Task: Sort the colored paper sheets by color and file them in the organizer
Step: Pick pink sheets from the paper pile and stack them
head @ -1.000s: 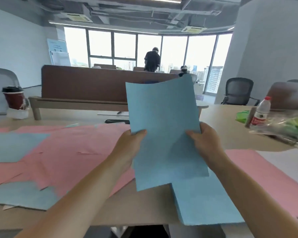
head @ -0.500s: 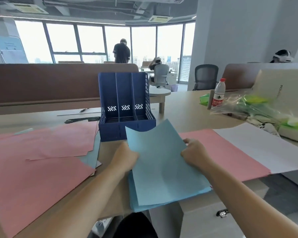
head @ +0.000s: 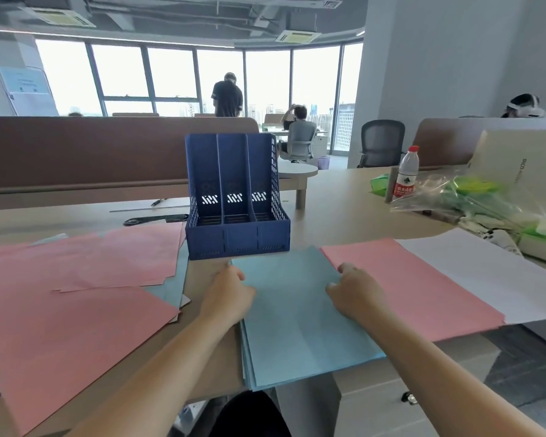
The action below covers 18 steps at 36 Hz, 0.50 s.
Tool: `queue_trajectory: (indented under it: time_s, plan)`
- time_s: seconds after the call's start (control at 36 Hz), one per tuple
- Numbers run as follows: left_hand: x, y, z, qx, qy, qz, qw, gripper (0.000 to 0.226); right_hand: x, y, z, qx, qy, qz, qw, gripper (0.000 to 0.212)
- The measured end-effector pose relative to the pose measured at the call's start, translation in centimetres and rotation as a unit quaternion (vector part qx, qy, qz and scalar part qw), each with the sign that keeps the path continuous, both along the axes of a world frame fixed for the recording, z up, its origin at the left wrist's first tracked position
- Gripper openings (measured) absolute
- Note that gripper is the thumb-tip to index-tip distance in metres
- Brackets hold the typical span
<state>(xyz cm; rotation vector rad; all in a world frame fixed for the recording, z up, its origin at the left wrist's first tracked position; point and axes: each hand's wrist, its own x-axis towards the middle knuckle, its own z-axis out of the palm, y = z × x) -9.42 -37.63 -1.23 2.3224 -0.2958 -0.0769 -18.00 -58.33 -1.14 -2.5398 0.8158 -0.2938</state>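
Loose pink sheets (head: pixel 76 310) cover the desk (head: pixel 344 209) at left. The left hand (head: pixel 227 294) grips the left edge of the blue paper stack (head: pixel 297 329), which lies flat just before the blue organizer (head: pixel 234 200). The right hand (head: pixel 353 294) grips the stack's right edge, beside another pink sheet (head: pixel 407 288).

One blue organizer (head: pixel 237 197) with three slots, one stack of blue sheets (head: pixel 297 326), one white sheet (head: pixel 470 279), one bottle (head: pixel 407 175), one black chair (head: pixel 381 143). Two hands: left hand (head: pixel 227 294), right hand (head: pixel 355 291). The pink sheets (head: pixel 76 326) overlap too much to count.

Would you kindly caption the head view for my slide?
Left hand and right hand hold blue sheets before the blue organizer.
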Motion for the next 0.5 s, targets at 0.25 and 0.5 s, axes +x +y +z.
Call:
queue_trajectory:
  time_s: [0.25,0.5]
  plan:
    - [-0.5,0.3,0.8,-0.099,-0.012,-0.046,0.994,0.012,-0.1,4.2,1.6,-0.070,-0.035,0.018,0.997,0.041]
    - [0.1,5.1,2.4,-0.141,-0.057,-0.039,0.988,0.014,3.5,12.9,3.2,-0.025,-0.103,0.121,0.987,0.035]
